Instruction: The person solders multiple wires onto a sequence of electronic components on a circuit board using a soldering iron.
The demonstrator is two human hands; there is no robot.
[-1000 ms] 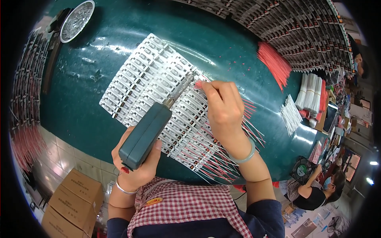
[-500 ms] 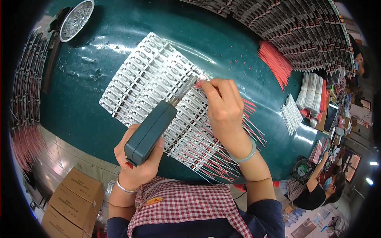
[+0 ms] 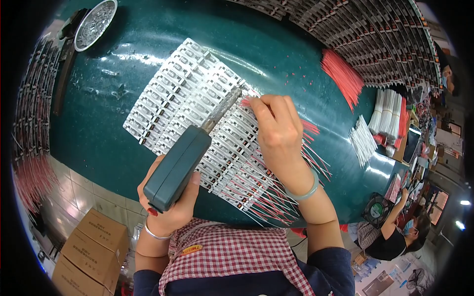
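My left hand [image 3: 170,204] is wrapped round a dark green gun-shaped hand tool [image 3: 178,167]. Its long, silvery, foil-like tip [image 3: 226,107] reaches over the rows of small white plastic modules [image 3: 185,81] laid side by side on the table. My right hand [image 3: 279,130] pinches thin red wires [image 3: 246,101] just right of that tip, at the far right edge of the rows. Whether the tip touches a module, I cannot tell. Loose red and white wires [image 3: 266,197] trail from the modules' right and near side, partly under my right forearm.
A bowl of small clear pieces [image 3: 96,24] stands far left on the green table [image 3: 98,148]. Red wires [image 3: 340,76] and white wires [image 3: 363,142] lie at right. Stacked module strips [image 3: 375,39] fill the far right. Cardboard boxes [image 3: 91,251] sit lower left; a co-worker [image 3: 395,237] is at lower right.
The green tool and my left hand have shifted a little to the left, and the tip has drawn slightly away from my right fingertips. My right hand stays nearly in place.
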